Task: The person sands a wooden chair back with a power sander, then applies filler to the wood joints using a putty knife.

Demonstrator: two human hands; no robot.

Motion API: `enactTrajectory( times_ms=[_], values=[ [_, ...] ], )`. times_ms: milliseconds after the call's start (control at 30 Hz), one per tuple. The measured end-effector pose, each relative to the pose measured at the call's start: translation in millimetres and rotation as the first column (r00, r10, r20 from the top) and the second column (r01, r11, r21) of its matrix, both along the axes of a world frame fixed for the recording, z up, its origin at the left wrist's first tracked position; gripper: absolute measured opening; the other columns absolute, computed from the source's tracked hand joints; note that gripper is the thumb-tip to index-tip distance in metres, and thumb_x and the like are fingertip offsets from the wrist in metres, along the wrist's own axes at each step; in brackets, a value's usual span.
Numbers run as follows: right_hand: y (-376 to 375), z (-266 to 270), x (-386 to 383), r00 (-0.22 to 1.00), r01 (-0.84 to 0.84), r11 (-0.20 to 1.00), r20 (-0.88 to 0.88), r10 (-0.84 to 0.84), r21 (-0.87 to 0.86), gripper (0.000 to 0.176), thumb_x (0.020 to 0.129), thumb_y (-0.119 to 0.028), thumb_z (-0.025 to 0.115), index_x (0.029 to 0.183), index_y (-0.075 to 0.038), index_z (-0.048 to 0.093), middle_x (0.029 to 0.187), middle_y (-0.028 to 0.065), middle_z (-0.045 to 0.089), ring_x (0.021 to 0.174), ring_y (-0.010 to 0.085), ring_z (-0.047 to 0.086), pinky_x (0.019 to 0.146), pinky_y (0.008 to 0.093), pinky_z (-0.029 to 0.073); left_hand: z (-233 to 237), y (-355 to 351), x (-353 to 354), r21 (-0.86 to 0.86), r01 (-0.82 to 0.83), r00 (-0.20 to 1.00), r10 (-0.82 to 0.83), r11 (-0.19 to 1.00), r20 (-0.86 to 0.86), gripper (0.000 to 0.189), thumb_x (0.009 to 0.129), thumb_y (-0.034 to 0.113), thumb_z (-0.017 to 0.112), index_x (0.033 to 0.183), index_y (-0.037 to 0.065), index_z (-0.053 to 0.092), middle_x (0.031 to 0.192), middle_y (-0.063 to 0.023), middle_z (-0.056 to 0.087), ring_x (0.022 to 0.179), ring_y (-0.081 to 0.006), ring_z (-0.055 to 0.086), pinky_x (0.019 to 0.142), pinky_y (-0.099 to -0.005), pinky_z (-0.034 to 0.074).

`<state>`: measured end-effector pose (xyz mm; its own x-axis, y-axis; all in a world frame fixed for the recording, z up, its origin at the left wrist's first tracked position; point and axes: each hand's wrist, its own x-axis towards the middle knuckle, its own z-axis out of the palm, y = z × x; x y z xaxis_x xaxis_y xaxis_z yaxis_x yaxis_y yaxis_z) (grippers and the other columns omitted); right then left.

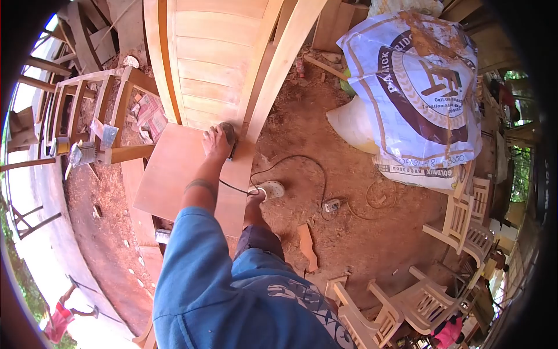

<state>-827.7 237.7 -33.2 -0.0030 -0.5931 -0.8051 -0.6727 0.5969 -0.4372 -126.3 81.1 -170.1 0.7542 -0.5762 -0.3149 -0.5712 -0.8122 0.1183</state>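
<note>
My left hand (217, 141) is wrapped around a dark hand-held power sander (229, 136), its fingers closed over the body. The sander rests on a flat wooden board (180, 163), close to its right edge. Past it, a large panelled wooden piece (218, 52), like a door or headboard, runs to the top of the view. A black cord (232, 187) trails from the sander past my foot. My right hand is out of sight.
A power socket block (331, 205) with looped cable and a curved wood offcut (307, 247) lie on the dusty floor. Large printed sacks (415, 87) stand at upper right. Wooden chairs (427, 296) fill the lower right; a wooden frame (110, 110) holding brushes is at left.
</note>
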Motion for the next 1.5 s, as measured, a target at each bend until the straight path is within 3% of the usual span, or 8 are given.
enactTrajectory(
  times_ms=[167, 367, 600, 867, 1033, 1100, 1267, 1500],
  values=[
    [15.6, 5.1, -20.5, 0.993, 0.084, 0.995, -0.088, -0.08, 0.048, 0.039, 0.084, -0.022, 0.063, 0.113, 0.002, 0.052, 0.09, 0.0149, 0.064, 0.08, 0.0253, 0.063, 0.073, 0.0317, 0.051, 75.8, 83.4, -81.1, -0.369, 0.254, 0.963, -0.269, 0.894, 0.013, 0.047, 0.073, 0.02, 0.064, 0.111, 0.002, 0.043, 0.112, -0.024, 0.046, 0.106, -0.0403, 0.046, 0.082, -0.0484, 0.044],
    [25.7, 8.3, -55.9, 0.997, 0.074, 0.996, -0.014, -0.075, -0.05, 0.039, 0.083, -0.022, 0.064, 0.112, 0.002, 0.053, 0.089, 0.0148, 0.064, 0.08, 0.025, 0.063, 0.073, 0.0316, 0.05, 192.7, 260.8, -243.4, -0.038, 0.588, 0.537, -0.425, 0.808, -0.728, 0.021, 0.072, 0.025, 0.062, 0.08, 0.006, 0.067, 0.077, -0.0176, 0.066, 0.077, -0.0341, 0.064, 0.072, -0.0422, 0.051],
    [30.3, -9.9, -70.3, 0.991, -0.07, 0.99, 0.102, 0.083, -0.121, 0.038, 0.082, -0.022, 0.065, 0.11, 0.002, 0.054, 0.088, 0.0146, 0.064, 0.079, 0.0245, 0.063, 0.072, 0.0316, 0.05, 236.9, 411.3, -281.3, -0.023, 0.483, 0.426, -0.257, 0.875, -0.868, 0.027, 0.066, 0.025, 0.072, 0.086, 0.007, 0.069, 0.085, -0.0107, 0.069, 0.078, -0.0231, 0.066, 0.07, -0.0365, 0.05],
    [49.4, -20.6, -5.2, 0.911, -0.339, 0.934, 0.211, 0.355, -0.109, 0.037, 0.081, -0.021, 0.066, 0.109, 0.001, 0.054, 0.087, 0.0145, 0.064, 0.079, 0.024, 0.063, 0.072, 0.0315, 0.05, 265.7, 499.8, -345.0, 0.117, 0.259, 0.731, -0.115, 0.959, -0.673, 0.024, 0.071, 0.023, 0.059, 0.086, 0.007, 0.068, 0.083, -0.017, 0.066, 0.08, -0.035, 0.063, 0.07, -0.0434, 0.05],
    [59.5, -10.1, 37.4, 0.84, -0.467, 0.875, 0.246, 0.484, -0.128, 0.037, 0.081, -0.021, 0.066, 0.108, 0.001, 0.055, 0.087, 0.0144, 0.064, 0.079, 0.0237, 0.063, 0.071, 0.0314, 0.05, 217.9, 557.5, -366.1, 0.084, 0.383, 0.459, -0.111, 0.92, -0.882, 0.034, 0.065, 0.021, 0.071, 0.095, 0.005, 0.068, 0.09, -0.0195, 0.067, 0.088, -0.031, 0.064, 0.076, -0.0392, 0.049],
    [64.0, -7.9, 55.1, 0.822, -0.497, 0.857, 0.243, 0.515, -0.135, 0.037, 0.081, -0.021, 0.066, 0.107, 0.001, 0.055, 0.087, 0.0143, 0.064, 0.079, 0.0236, 0.063, 0.071, 0.0314, 0.05, 233.6, 575.4, -381.4, -0.06, 0.112, 0.478, -0.107, 0.992, -0.872, 0.031, 0.067, 0.018, 0.065, 0.094, 0.003, 0.067, 0.089, -0.0197, 0.066, 0.087, -0.0305, 0.064, 0.076, -0.0402, 0.049],
    [93.4, -1.9, 100.0, 0.793, -0.554, 0.822, 0.215, 0.57, -0.133, 0.036, 0.08, -0.021, 0.067, 0.107, 0.001, 0.056, 0.086, 0.0142, 0.064, 0.078, 0.0233, 0.063, 0.071, 0.0314, 0.05, 277.9, 622.6, -383.2, 0.107, 0.019, 0.486, 0.085, 0.994, -0.87, 0.033, 0.071, 0.023, 0.055, 0.093, 0.0, 0.066, 0.083, -0.0219, 0.065, 0.08, -0.0334, 0.065, 0.07, -0.0423, 0.049],
    [165.4, 12.3, 203.6, 0.744, -0.612, 0.771, 0.203, 0.636, -0.175, 0.035, 0.079, -0.02, 0.068, 0.105, 0.001, 0.056, 0.085, 0.0141, 0.064, 0.078, 0.0229, 0.063, 0.071, 0.0313, 0.049, 179.0, 778.0, -388.8, -0.059, -0.251, 0.324, 0.026, 0.966, -0.946, 0.034, 0.081, 0.028, 0.057, 0.09, -0.004, 0.064, 0.078, -0.0135, 0.067, 0.072, -0.016, 0.06, 0.064, -0.0364, 0.047]
  ],
)
